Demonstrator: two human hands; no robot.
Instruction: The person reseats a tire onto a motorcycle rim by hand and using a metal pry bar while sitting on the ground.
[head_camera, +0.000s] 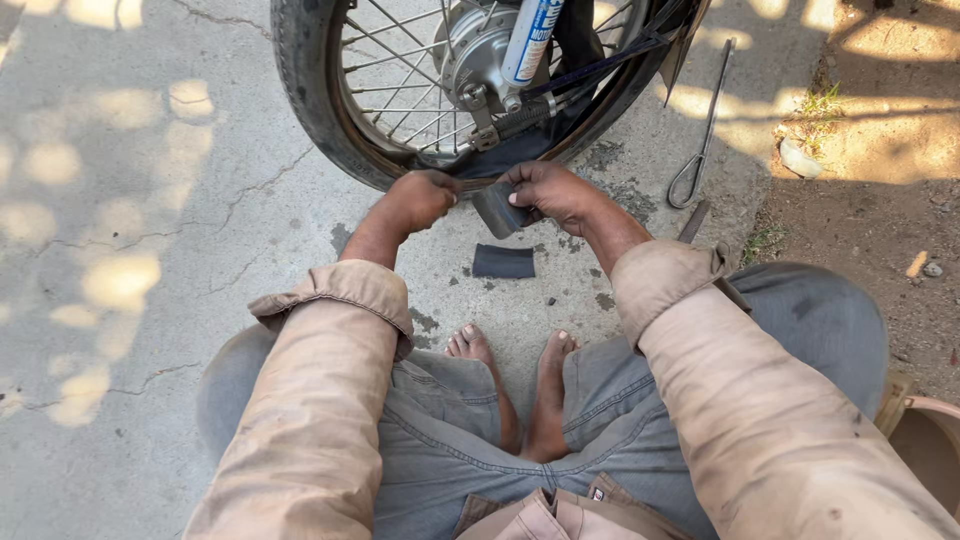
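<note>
**Two hands, two rubber pieces, one wheel**

Two hands are ours, both out in front of our crossed bare feet (510, 385), just below a motorcycle wheel (400, 80).

1. Left hand (420, 198). Fingers curled shut into a loose fist, knuckles close under the tyre (310, 90). What sits inside the fist we cannot tell; it may grip the near edge of the rubber, since it lies right beside it.

2. Right hand (550, 192). Fingers closed around a dark rubber piece (495, 210), thumb on top. We judge the strip is held up off the ground, close to the rim, so both hands can work it at chest reach.

3. Second rubber piece (503, 261), flat, dark, roughly rectangular. It lies on the concrete ground (150, 300) between the hands and our feet, apart from both, within easy reach.

4. Wheel. It stands upright with spokes, hub and a blue and white shock tube (530, 40) showing.

5. Metal tool (703, 130), a long thin rod with a looped end. It lies on the concrete to the right of the wheel, untouched, near the dirt edge.

6. Containers. One only: a brownish bucket rim (925, 440) at the right border beside our knee. Its contents are out of sight; we cannot say what it holds.

7. Sleeves (340, 300), tan, rolled to the forearm, stained.
</note>
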